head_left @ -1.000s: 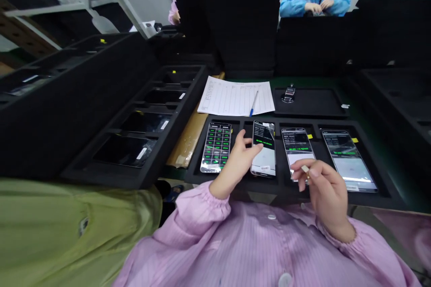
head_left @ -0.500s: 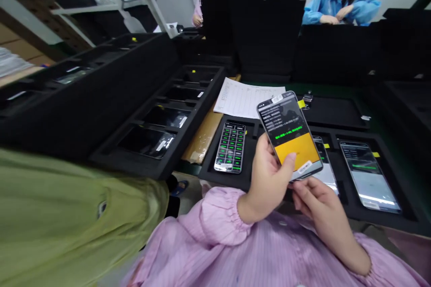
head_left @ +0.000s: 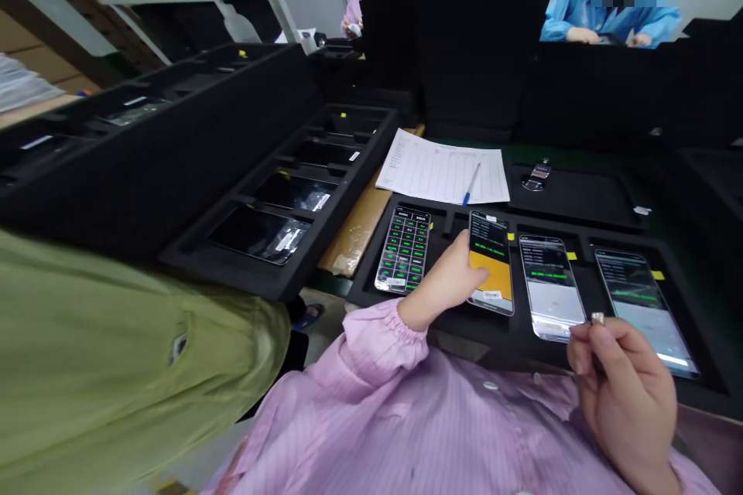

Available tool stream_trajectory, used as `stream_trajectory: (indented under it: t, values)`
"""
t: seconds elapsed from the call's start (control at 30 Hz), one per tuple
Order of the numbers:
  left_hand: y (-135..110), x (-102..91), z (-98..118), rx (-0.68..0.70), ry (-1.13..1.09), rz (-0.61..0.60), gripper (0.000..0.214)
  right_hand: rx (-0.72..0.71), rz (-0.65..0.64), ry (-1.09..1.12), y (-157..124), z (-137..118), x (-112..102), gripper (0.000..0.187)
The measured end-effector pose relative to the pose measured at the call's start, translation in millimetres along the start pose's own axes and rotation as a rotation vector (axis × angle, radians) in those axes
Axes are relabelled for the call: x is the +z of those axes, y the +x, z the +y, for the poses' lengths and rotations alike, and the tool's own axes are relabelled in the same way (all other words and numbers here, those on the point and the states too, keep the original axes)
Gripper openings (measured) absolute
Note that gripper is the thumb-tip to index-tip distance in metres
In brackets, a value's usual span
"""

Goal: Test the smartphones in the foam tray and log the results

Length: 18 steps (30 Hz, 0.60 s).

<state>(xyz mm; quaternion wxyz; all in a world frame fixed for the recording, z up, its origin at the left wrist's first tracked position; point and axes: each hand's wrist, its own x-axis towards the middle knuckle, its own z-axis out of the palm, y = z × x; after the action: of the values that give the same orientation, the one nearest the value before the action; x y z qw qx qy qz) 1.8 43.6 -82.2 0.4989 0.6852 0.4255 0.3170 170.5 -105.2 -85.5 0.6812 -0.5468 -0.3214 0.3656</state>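
My left hand [head_left: 450, 278] is closed on a smartphone [head_left: 491, 271] with an orange patch on its screen, its thumb over the glass; the phone is at its slot in the black foam tray [head_left: 450, 317]. A small shiny metal piece [head_left: 597, 318], too small to name surely, is pinched between the thumb and fingers of my right hand [head_left: 630, 379]. That hand is above the tray's front edge, near a smartphone [head_left: 551, 286] with a white lower screen. Another lit smartphone [head_left: 644, 309] lies further right, and one with a green-lettered grid [head_left: 403, 249] at the left.
Behind the tray lie a printed sheet [head_left: 429, 166], a blue pen [head_left: 471, 184] and a small metal-and-clear object [head_left: 537, 175]. Trays of dark phones [head_left: 261, 233] stand at left. A person in green [head_left: 133, 371] is close on my left; a co-worker in blue [head_left: 615, 8] sits opposite.
My left hand has lowered the orange-screen phone from the air to the tray. My right hand has left the phone's bottom edge and moved right, with the small metal piece now showing in its fingers.
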Motion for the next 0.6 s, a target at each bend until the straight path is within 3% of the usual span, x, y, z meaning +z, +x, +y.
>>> stream_trajectory:
  t: [0.1, 0.23, 0.37, 0.47, 0.53, 0.6]
  values:
    - [-4, -3.5, 0, -0.008, 0.206, -0.002, 0.061, 0.041, -0.012, -0.025, 1, 2, -1, 0.024]
    - [-17, -12.3, 10, 0.026, 0.283, 0.047, 0.061, 0.063, 0.015, -0.038, 2, 5, -2, 0.028]
    - [-28, -45.8, 22, 0.115, 0.352, 0.280, 0.053, 0.078, 0.022, -0.034, 3, 7, -2, 0.028]
    - [-26, -79.9, 14, -0.033, 0.451, 0.463, 0.064, 0.085, 0.020, -0.031, 3, 8, -3, 0.027]
    - [-22, -95.0, 2, -0.178, 0.466, 0.421, 0.074, 0.075, 0.020, -0.024, 2, 8, -3, 0.026]
    - [-17, -102.5, -10, -0.235, 0.401, 0.346, 0.080, 0.054, 0.020, -0.022, 2, 6, -4, 0.026]
